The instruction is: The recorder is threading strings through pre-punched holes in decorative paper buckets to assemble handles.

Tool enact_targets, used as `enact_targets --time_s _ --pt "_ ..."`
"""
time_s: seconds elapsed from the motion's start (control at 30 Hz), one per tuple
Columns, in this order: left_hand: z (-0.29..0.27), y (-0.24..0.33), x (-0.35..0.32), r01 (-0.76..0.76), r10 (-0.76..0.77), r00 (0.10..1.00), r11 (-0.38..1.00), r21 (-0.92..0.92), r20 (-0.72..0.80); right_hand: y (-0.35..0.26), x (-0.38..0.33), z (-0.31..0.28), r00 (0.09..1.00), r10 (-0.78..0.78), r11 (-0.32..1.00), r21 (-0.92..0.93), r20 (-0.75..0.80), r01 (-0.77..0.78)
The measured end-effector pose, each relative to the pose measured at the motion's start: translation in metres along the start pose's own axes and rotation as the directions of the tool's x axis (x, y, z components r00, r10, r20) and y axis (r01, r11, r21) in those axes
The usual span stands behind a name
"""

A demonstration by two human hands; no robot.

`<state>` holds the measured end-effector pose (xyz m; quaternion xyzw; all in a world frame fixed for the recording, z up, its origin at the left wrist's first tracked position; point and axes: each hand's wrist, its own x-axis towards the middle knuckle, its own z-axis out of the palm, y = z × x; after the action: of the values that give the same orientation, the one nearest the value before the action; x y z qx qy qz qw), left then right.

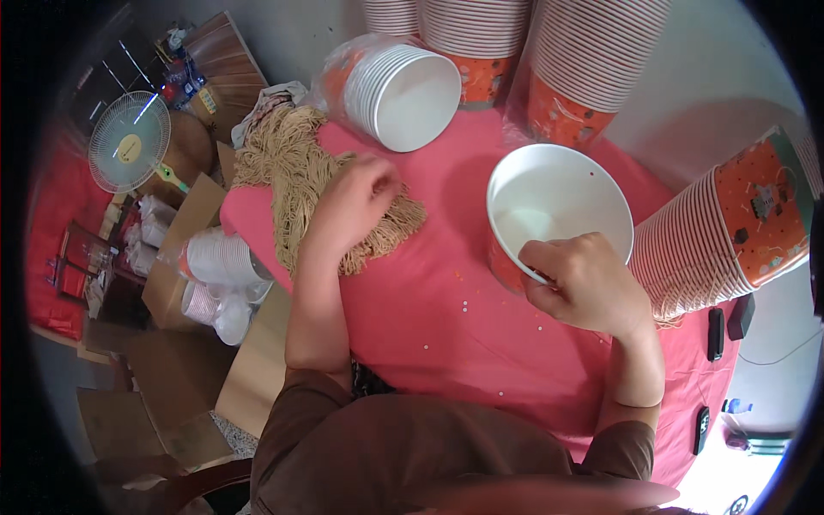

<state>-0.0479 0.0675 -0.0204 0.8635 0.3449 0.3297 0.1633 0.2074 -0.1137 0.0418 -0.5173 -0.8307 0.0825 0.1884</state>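
Observation:
A large white-lined paper bucket (549, 193) with an orange outside stands on the table at right of centre. My right hand (588, 279) grips its near rim, thumb outside and fingers curled over the edge. At the left lies a thick heap of tan twisted cords (296, 163). My left hand (360, 193) is over the heap's right part, its fingers curled in and slightly blurred. Whether a cord is between those fingers is hidden.
Stacked paper buckets (584, 69) stand at the back; another bagged stack (416, 99) lies tipped. A leaning stack (712, 232) with cords at its base is at right. Small white bits dot the pink tablecloth (446, 369). Cardboard boxes (184, 249) and a fan (129, 146) are at left.

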Motion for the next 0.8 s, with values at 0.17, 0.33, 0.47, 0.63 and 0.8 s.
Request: enact_targets --time_s 0.17,0.33,0.47,0.63,0.8 --pt "-0.004 0.014 -0.017 -0.007 -0.028 0.99 0.97 0.245 0.137 0.004 0.001 0.003 1.0 0.019 1.0 0.024 -0.022 -0.018" --pt "0.009 0.004 -0.018 -0.048 0.013 0.995 0.926 0.374 0.096 0.004 0.002 0.004 1.0 0.011 0.999 0.035 -0.03 -0.01" --pt "0.018 -0.008 -0.016 -0.051 0.012 0.995 0.918 0.392 0.102 0.006 0.001 0.005 0.999 0.005 0.999 0.032 -0.048 -0.003" --pt "0.017 -0.006 -0.012 -0.014 -0.06 0.985 0.905 0.425 0.16 0.004 0.0 0.003 0.998 0.039 0.999 0.012 -0.056 -0.039" --pt "0.019 0.036 -0.004 -0.191 0.206 0.967 0.976 0.107 -0.147 0.008 -0.001 0.006 0.99 0.095 0.99 -0.091 -0.101 -0.104"
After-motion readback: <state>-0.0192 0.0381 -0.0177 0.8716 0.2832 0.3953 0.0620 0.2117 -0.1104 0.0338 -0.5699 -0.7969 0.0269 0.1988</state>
